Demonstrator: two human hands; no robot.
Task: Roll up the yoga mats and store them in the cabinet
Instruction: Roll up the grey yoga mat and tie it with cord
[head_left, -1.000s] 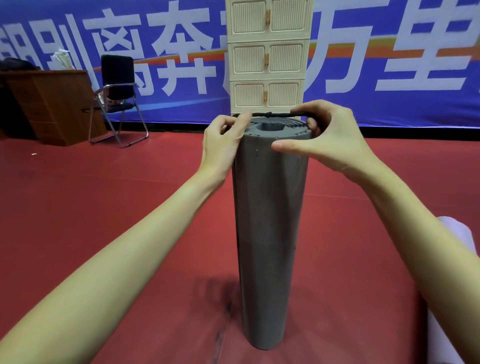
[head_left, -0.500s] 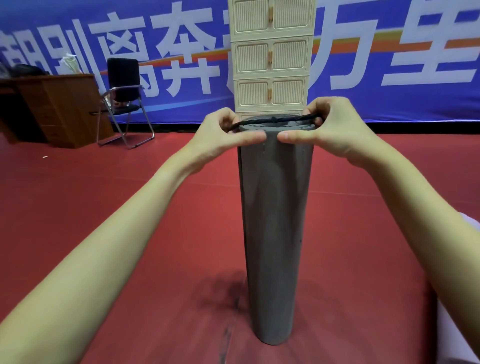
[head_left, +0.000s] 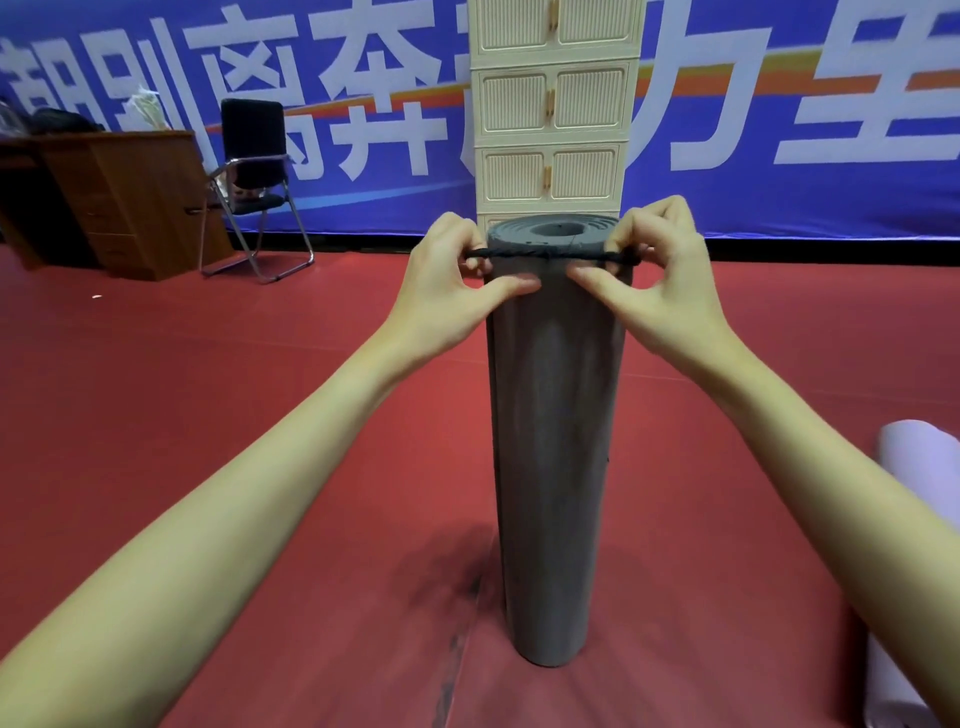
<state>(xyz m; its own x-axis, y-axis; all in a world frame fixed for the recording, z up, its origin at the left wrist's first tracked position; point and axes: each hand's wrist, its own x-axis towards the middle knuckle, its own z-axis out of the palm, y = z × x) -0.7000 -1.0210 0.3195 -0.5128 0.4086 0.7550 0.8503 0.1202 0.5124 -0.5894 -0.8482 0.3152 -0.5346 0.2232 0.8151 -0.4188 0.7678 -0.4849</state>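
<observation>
A rolled grey yoga mat (head_left: 553, 441) stands upright on the red floor in front of me. A black elastic band (head_left: 540, 254) is stretched around its top, just below the rim. My left hand (head_left: 452, 291) pinches the band at the mat's left side. My right hand (head_left: 660, 280) pinches it at the right side. Both thumbs press on the front of the roll. Behind the mat stands the cream cabinet (head_left: 550, 114) with several closed double-door compartments, against the blue banner. A rolled pale lilac mat (head_left: 914, 519) lies at the right edge.
A black folding chair (head_left: 257, 182) and a brown wooden desk (head_left: 114, 197) stand at the back left. The blue banner wall (head_left: 779, 104) closes off the far side. Red flooring (head_left: 208, 415) spreads all around.
The band has come down from above the mat's top edge onto the front of the roll, just under the rim. Both hands moved slightly lower with it.
</observation>
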